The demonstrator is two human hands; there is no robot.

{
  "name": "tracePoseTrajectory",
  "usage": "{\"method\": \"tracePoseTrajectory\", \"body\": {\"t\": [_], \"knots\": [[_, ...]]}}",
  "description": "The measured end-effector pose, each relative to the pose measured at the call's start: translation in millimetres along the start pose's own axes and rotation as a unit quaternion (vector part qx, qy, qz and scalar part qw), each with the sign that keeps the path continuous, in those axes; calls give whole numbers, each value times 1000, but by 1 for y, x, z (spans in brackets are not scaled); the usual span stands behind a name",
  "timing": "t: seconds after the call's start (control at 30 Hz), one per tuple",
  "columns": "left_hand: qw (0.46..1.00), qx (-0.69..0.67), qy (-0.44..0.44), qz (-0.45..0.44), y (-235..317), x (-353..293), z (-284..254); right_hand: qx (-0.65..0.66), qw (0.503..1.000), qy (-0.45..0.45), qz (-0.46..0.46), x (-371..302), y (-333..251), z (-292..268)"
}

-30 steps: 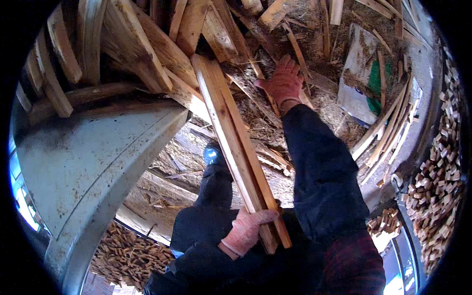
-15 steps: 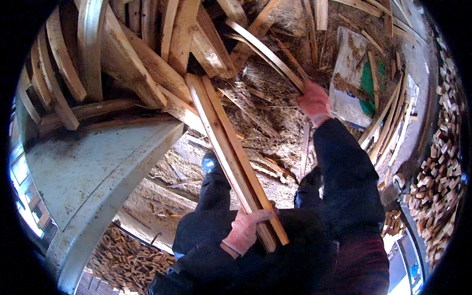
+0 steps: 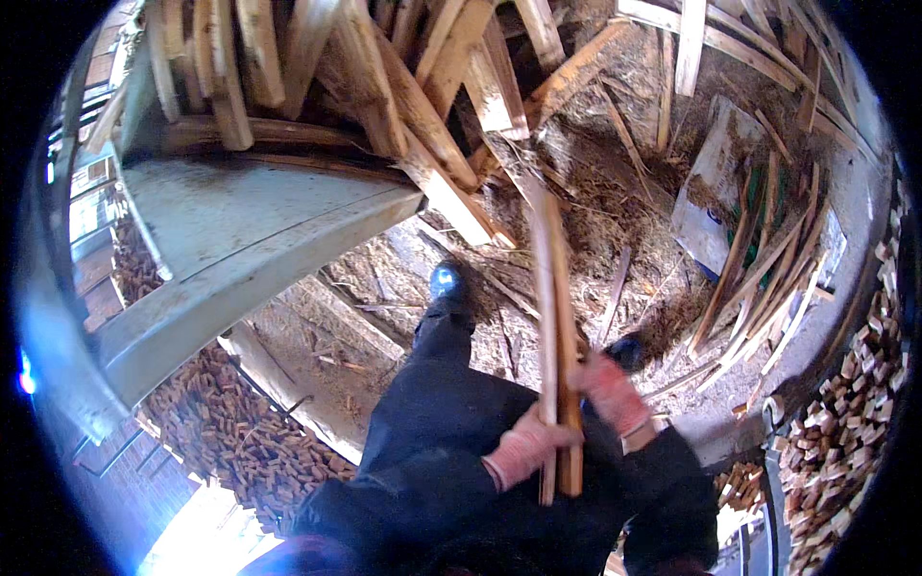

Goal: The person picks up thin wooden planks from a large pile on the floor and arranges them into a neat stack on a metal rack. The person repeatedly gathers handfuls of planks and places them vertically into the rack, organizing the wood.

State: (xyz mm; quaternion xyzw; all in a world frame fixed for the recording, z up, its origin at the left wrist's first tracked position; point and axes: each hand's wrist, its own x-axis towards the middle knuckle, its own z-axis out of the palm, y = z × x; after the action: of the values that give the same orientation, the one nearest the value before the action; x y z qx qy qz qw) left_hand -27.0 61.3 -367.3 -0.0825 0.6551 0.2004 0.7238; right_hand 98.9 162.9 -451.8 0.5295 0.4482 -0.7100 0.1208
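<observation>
My left hand [image 3: 533,444], in a pink knitted work glove, is closed around the near end of long wooden strips [image 3: 549,307]. The strips lie side by side in front of my body and point away from me. My right hand [image 3: 615,392], gloved alike, is at the right edge of the strips a little farther up. Its fingers are blurred, so I cannot tell whether they grip the wood.
A pale metal machine table [image 3: 259,206] stands at the left, with rough planks [image 3: 365,77] heaped at its far side. Thin offcuts [image 3: 768,278] lie in a bundle at the right. Stacked wood blocks [image 3: 845,422] line the right; more blocks [image 3: 245,422] are at lower left. Sawdust covers the floor.
My right hand has come back from the far right to the strips; the thin offcut it held is out of it. The strips have swung upright in the picture, and the view has turned left.
</observation>
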Motion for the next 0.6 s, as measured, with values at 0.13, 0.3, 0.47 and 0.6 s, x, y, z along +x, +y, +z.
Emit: {"method": "tracePoseTrajectory", "body": {"t": [0.13, 0.3, 0.47, 0.6], "knots": [[941, 331, -10, -73, 8, -15, -15, 366, 924, -10, 110, -27, -10, 49], [840, 528, 48, 115, 87, 10, -73, 556, 824, 19, 104, -18, 15, 53], [708, 372, 481, 360, 285, 84, -168, 589, 803, 47, 77, -25, -7, 54], [712, 234, 564, 347, 357, 115, -187, 507, 840, 119, 151, -11, 28, 72]]}}
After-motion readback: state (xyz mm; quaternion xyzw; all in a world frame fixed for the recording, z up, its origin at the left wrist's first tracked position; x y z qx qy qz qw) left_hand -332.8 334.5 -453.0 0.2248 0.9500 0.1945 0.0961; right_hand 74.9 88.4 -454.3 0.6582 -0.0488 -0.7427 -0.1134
